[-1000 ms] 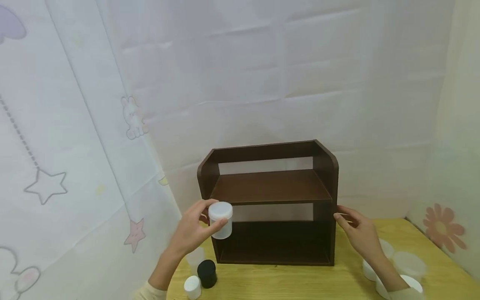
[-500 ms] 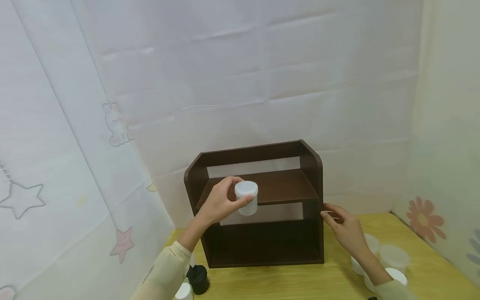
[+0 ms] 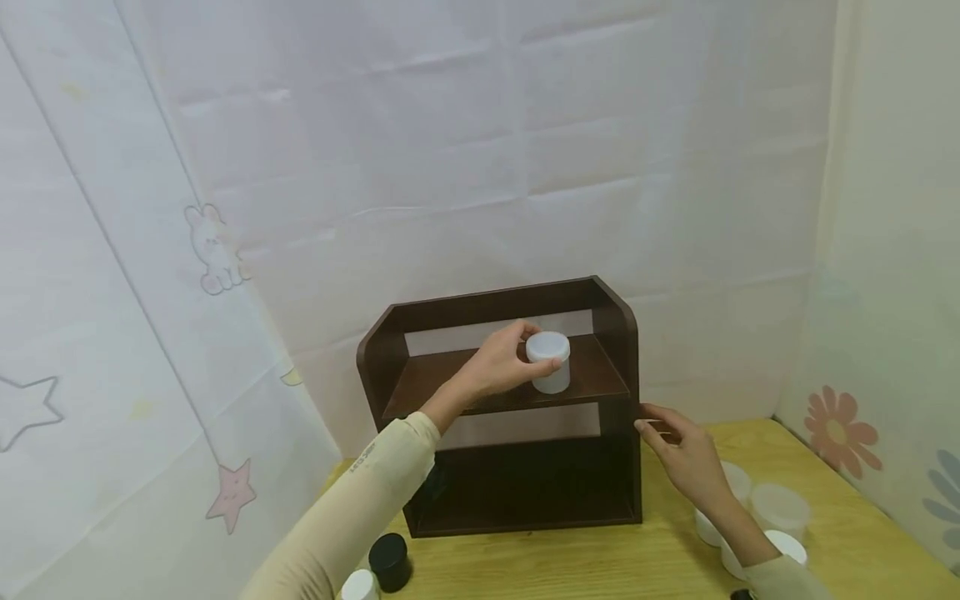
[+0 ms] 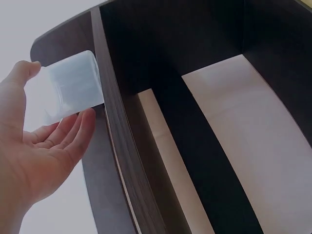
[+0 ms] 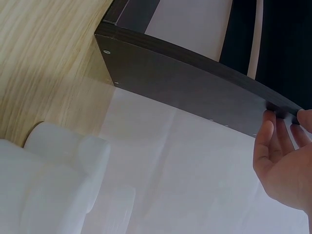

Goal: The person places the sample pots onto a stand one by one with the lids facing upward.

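My left hand (image 3: pixel 498 360) grips a translucent lidded plastic jar (image 3: pixel 553 377) between thumb and fingers, upright. The jar is at the front right part of the upper board of a dark brown two-tier shelf (image 3: pixel 517 400). In the left wrist view the jar's base (image 4: pixel 92 73) is at the board's edge; whether it bears on the board I cannot tell. My right hand (image 3: pixel 686 458) touches the shelf's right side panel (image 5: pixel 185 85) with its fingertips, the thumb near the front edge. Nothing is held in that hand.
A black jar (image 3: pixel 390 562) and a small white jar (image 3: pixel 360 586) stand on the wooden table (image 3: pixel 540 562) at front left. Several white and translucent jars (image 3: pixel 780 510) stand at the right, partly behind my right forearm. A pale cloth (image 3: pixel 450 167) hangs behind the shelf.
My left hand has carried the jar rightward and up, from the shelf's left side to the right part of the upper board. The right hand stays at the side panel. The head view has shifted slightly.
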`<state>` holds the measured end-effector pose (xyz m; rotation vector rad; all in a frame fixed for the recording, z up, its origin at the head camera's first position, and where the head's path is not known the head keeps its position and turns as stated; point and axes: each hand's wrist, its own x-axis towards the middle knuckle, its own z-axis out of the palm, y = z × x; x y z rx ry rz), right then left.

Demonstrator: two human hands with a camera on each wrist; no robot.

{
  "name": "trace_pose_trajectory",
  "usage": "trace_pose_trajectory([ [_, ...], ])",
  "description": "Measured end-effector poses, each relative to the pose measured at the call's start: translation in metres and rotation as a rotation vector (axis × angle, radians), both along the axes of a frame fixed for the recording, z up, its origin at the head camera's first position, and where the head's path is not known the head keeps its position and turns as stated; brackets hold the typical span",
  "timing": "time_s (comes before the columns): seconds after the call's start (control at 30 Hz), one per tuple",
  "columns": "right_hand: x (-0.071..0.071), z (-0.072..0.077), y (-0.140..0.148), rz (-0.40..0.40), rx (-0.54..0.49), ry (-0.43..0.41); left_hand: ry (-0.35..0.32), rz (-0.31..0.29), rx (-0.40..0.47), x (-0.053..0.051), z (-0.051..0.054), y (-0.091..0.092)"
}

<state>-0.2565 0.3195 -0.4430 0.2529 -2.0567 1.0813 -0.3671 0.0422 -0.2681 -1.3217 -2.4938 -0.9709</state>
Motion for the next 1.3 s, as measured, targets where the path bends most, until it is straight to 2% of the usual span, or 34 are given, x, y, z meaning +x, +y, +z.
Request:
trace_pose_trajectory([
  [0.13, 0.002, -0.001, -0.001, 0.005, -0.009, 0.003, -0.030, 0.011, -0.016, -0.014, 0.004, 0.017],
  [0.23, 0.000, -0.001, -0.004, 0.012, -0.012, 0.003, -0.033, 0.050, -0.019, -0.024, 0.007, 0.021],
  [0.37, -0.002, -0.002, -0.010, 0.031, -0.018, 0.000, -0.037, 0.163, -0.024, -0.035, 0.007, 0.016],
  [0.57, -0.003, -0.005, -0.017, 0.038, -0.020, -0.006, -0.116, 0.349, -0.006, -0.050, 0.003, 0.000],
  [0.77, -0.003, -0.003, -0.018, 0.042, -0.015, -0.003, -0.198, 0.458, 0.070, -0.056, 0.002, -0.015],
  [0.87, -0.002, -0.003, -0.016, 0.043, -0.007, -0.007, -0.213, 0.475, 0.099, -0.059, 0.000, -0.018],
  [1.03, 0.000, -0.006, -0.009, 0.014, 0.005, -0.023, -0.235, 0.437, 0.104, -0.060, -0.006, -0.017],
  [1.13, 0.000, -0.007, -0.007, 0.014, 0.014, -0.027, -0.229, 0.448, 0.119, -0.059, -0.008, -0.018],
  [1.23, 0.000, -0.007, -0.006, 0.017, 0.019, -0.024, -0.206, 0.473, 0.130, -0.055, -0.006, -0.022],
  [1.3, 0.000, -0.007, -0.007, 0.015, 0.016, -0.023, -0.175, 0.479, 0.130, -0.048, -0.002, -0.026],
])
